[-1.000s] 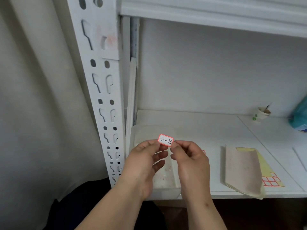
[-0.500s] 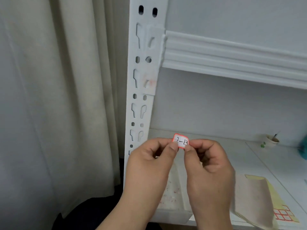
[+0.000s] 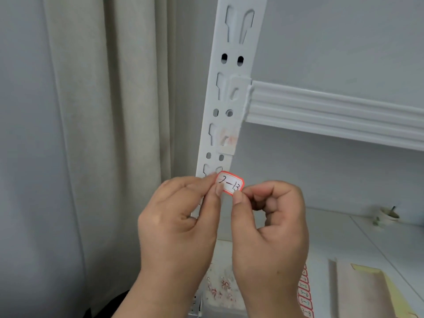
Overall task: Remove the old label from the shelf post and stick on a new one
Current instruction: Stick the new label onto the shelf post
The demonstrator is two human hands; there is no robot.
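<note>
Sticking step: left hand (image 3: 176, 226) and right hand (image 3: 270, 228) both pinching small red-bordered "2-13" paper label (image 3: 230, 185). Next, probably: press onto white slotted metal shelf post (image 3: 226, 125), over pinkish residue patch (image 3: 227, 137).

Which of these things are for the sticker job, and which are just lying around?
For the job:
new label, pinched by left hand and right hand
shelf post with reddish residue patch
sheet of spare labels

Just lying about:
small cup
brown paper
curtain
</note>
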